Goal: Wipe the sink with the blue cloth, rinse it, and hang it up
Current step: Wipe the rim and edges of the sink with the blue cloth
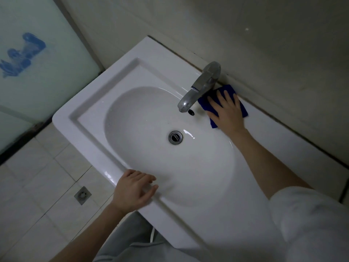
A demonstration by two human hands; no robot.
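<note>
Pale wall tiles back the white sink [98, 82]. Your right hand [227, 113] presses the blue cloth [203, 103] flat on the ledge just beside the faucet [203, 86], fingers [221, 98] straight and spread. Your left hand [132, 190] sits at the near rim, loosely curled and holding nothing.

A bathroom: white sink [90, 103], chrome faucet [202, 86], tiled floor [37, 186] with drain [82, 195].
</note>
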